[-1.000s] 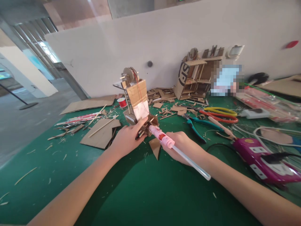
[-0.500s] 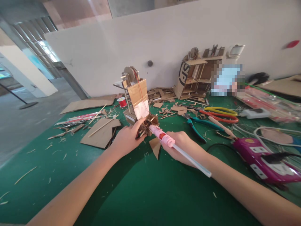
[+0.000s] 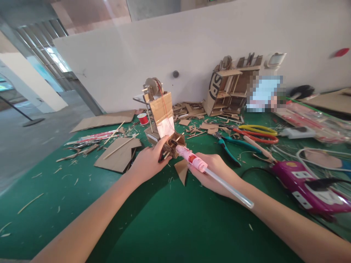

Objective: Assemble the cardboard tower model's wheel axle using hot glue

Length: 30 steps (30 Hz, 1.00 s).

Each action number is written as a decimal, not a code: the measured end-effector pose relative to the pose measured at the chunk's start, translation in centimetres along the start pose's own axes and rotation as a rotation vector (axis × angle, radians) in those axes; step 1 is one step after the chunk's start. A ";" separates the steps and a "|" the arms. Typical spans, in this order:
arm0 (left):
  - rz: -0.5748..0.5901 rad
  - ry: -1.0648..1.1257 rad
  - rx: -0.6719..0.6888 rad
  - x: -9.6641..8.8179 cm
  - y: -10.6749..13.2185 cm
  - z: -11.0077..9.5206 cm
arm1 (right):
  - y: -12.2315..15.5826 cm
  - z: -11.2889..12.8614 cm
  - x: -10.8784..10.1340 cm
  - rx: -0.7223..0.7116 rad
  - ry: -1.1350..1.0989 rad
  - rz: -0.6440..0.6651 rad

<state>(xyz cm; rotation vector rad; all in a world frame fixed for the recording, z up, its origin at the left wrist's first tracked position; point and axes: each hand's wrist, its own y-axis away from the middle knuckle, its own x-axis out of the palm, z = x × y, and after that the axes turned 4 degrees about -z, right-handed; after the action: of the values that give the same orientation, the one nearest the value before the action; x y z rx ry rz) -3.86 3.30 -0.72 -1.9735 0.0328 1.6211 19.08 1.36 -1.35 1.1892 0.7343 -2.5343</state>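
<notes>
From where I stand, the cardboard model is upright on the green table. The left hand is half curled around its low part. The right hand is closed around the pink glue gun, whose tip is at the base; whether it touches, I cannot tell. For good work, I would hold the model firmly, fingers away from the probably hot tip, and press gently.

Two hands, two cardboard models, one pink glue gun, one red spool, one power strip
</notes>
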 end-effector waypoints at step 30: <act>0.067 -0.030 -0.031 0.0 -0.1 -0.1 | -0.2 -0.4 0.2 -0.026 0.037 0.043</act>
<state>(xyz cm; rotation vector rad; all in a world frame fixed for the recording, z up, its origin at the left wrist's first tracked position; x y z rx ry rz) -3.73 3.29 -0.68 -1.9909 0.0635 1.7030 19.14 1.74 -1.66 1.2327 0.7397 -2.4667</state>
